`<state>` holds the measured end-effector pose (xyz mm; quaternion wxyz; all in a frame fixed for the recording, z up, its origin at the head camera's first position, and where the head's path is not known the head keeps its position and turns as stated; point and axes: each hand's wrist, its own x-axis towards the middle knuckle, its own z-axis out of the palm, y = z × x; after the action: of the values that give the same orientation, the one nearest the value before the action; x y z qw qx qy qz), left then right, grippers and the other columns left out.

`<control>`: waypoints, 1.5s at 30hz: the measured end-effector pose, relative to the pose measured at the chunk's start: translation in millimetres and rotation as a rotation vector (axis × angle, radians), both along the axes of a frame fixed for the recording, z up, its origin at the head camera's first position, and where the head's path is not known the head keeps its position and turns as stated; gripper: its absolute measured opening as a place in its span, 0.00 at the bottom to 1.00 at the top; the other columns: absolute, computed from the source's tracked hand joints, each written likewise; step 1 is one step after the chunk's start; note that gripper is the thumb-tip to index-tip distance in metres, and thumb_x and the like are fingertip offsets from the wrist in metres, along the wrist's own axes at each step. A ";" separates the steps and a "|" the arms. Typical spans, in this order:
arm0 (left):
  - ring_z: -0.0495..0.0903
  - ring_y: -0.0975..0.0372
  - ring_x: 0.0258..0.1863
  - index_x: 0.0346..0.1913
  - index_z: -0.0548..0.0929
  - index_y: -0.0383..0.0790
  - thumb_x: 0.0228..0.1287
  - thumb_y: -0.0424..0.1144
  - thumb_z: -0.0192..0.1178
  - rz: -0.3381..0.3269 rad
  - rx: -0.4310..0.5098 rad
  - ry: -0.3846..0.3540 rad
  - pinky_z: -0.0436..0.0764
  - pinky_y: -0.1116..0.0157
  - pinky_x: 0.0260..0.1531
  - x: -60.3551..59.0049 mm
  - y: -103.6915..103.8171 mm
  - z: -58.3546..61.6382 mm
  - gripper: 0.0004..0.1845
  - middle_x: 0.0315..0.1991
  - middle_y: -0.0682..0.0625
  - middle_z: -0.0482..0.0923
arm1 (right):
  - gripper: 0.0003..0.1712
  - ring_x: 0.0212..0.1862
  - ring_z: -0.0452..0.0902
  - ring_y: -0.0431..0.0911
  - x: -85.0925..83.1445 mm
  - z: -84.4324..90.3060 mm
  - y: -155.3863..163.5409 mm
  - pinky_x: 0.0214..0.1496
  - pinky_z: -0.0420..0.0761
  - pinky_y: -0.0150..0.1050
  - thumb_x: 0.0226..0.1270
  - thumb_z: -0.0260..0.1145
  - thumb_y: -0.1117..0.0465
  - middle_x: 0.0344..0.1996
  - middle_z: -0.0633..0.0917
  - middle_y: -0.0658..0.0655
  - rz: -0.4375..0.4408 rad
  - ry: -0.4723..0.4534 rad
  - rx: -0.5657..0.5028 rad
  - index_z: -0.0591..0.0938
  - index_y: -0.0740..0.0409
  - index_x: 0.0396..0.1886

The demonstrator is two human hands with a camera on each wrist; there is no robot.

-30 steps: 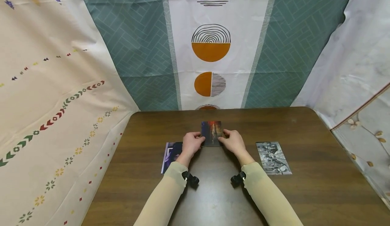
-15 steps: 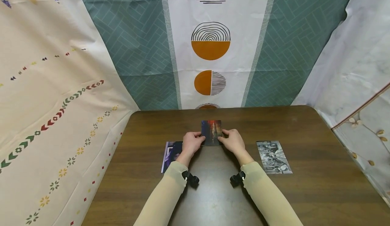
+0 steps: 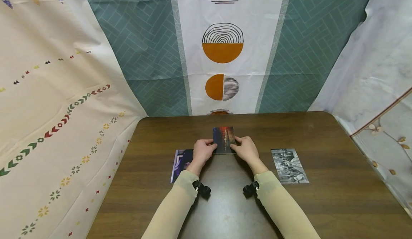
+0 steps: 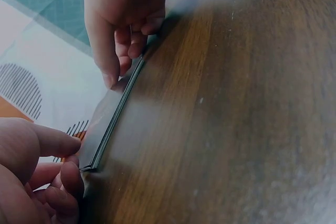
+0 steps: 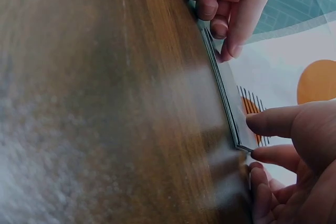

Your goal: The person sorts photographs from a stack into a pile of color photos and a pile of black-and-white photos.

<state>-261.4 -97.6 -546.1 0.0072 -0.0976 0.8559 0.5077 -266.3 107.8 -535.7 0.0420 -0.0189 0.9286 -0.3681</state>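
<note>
A thin stack of photo prints (image 3: 224, 140) lies near the far side of the table, its top print dark blue and red. My left hand (image 3: 203, 152) pinches its left edge, thumb on top. At the opposite edge my right hand (image 3: 246, 149) grips it the same way. In the left wrist view several layers show along the near edge of the stack (image 4: 116, 119), low against the table. Partly covered by my left forearm and hand, a purple and dark photo (image 3: 180, 164) lies on the left. A black-and-white photo (image 3: 289, 166) lies flat to the right of my right arm.
The brown wooden table (image 3: 331, 203) has its far edge against a green and white patterned curtain (image 3: 154, 53). Cream fabric (image 3: 64, 99) hangs on the left, and a white marbled cloth (image 3: 379, 71) on the right.
</note>
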 end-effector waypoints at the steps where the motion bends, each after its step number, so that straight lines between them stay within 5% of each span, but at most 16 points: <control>1: 0.86 0.60 0.39 0.61 0.90 0.40 0.70 0.43 0.72 0.001 0.001 -0.001 0.85 0.55 0.45 0.0 0.3 -0.2 0.20 0.50 0.46 0.90 | 0.33 0.70 0.71 0.64 0.0 -0.2 0.0 0.72 0.70 0.60 0.76 0.70 0.52 0.68 0.76 0.72 0.000 0.001 -0.001 0.78 0.62 0.75; 9: 0.82 0.62 0.27 0.63 0.88 0.37 0.71 0.40 0.71 0.011 0.082 -0.021 0.82 0.64 0.30 0.5 0.5 -0.8 0.21 0.49 0.44 0.89 | 0.31 0.73 0.69 0.66 -0.9 -2.9 1.6 0.73 0.69 0.63 0.76 0.69 0.52 0.70 0.76 0.71 0.008 0.006 -0.040 0.79 0.59 0.74; 19: 0.72 0.64 0.16 0.63 0.87 0.33 0.70 0.34 0.71 0.040 0.224 -0.006 0.74 0.68 0.21 -0.8 -1.0 -1.4 0.21 0.29 0.50 0.80 | 0.29 0.70 0.74 0.65 0.3 -4.5 2.9 0.70 0.72 0.63 0.77 0.68 0.53 0.68 0.82 0.65 -0.008 0.019 -0.139 0.81 0.56 0.73; 34: 0.80 0.55 0.44 0.58 0.90 0.37 0.68 0.35 0.73 0.093 0.244 0.097 0.79 0.61 0.43 5.0 1.4 9.1 0.17 0.41 0.47 0.83 | 0.27 0.49 0.86 0.55 3.7 -1.6 -3.3 0.57 0.80 0.55 0.72 0.73 0.56 0.44 0.92 0.58 -0.091 0.108 -0.297 0.84 0.58 0.69; 45: 0.78 0.60 0.29 0.61 0.90 0.41 0.69 0.37 0.72 0.010 0.200 0.077 0.75 0.65 0.28 20.1 -22.6 24.1 0.18 0.38 0.47 0.85 | 0.35 0.47 0.88 0.56 15.5 4.9 -9.1 0.56 0.81 0.58 0.71 0.75 0.54 0.41 0.92 0.58 -0.069 0.053 -0.336 0.79 0.57 0.75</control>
<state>-241.3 -120.2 -522.0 -0.0185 -0.0813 0.8001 0.5941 -250.7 98.7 -530.8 0.0011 -0.0033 0.8549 -0.5188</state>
